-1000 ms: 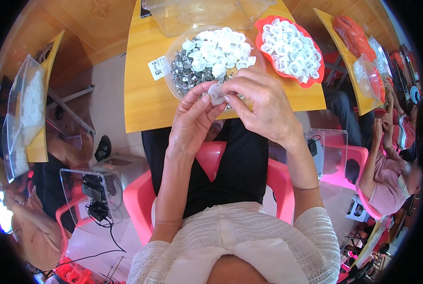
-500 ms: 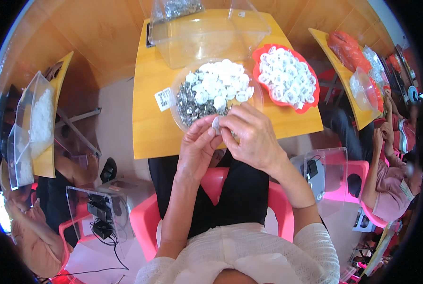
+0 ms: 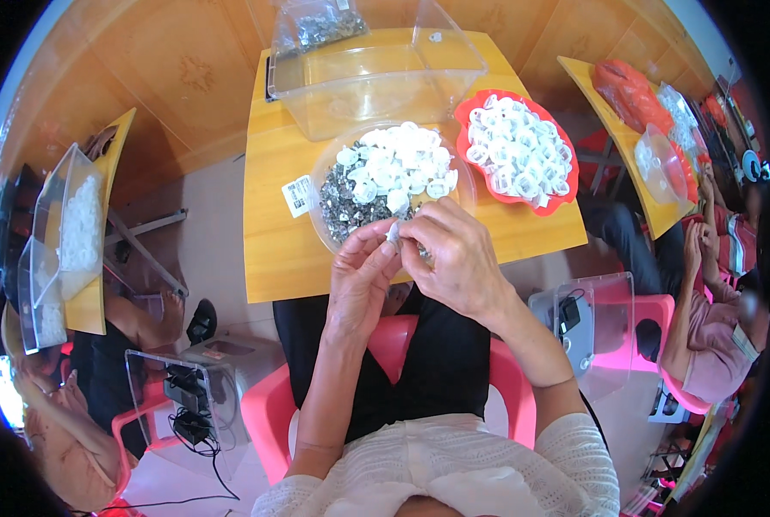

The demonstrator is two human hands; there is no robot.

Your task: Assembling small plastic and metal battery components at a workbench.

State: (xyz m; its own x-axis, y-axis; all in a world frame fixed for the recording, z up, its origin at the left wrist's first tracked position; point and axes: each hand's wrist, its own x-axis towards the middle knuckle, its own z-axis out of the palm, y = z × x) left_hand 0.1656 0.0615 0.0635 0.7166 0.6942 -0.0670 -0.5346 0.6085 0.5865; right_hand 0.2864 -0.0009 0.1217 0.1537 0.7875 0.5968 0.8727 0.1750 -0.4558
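Observation:
My left hand (image 3: 361, 280) and my right hand (image 3: 456, 258) meet above the table's near edge. Both pinch one small white plastic piece (image 3: 393, 233) between thumb and fingertips; its finer shape is partly covered by the fingers. Just beyond them stands a clear round bowl (image 3: 318, 226). Its far right side holds a heap of white round plastic parts (image 3: 411, 159), its near left side a pile of small dark metal parts (image 3: 344, 211). To the right of the bowl, a red scalloped tray (image 3: 464, 129) is heaped with white ring-shaped pieces (image 3: 518, 151) with greyish centres.
A large clear bin (image 3: 376, 95) occupies the back of the yellow table (image 3: 286, 258), with a bag of metal parts (image 3: 329, 30) behind it. A white label (image 3: 298, 196) lies left of the bowl. Other people sit at side tables left and right.
The view has tilted a little, so the table and bowl appear slightly lower. Both hands keep their pinch on the small white piece, with only slight finger movement.

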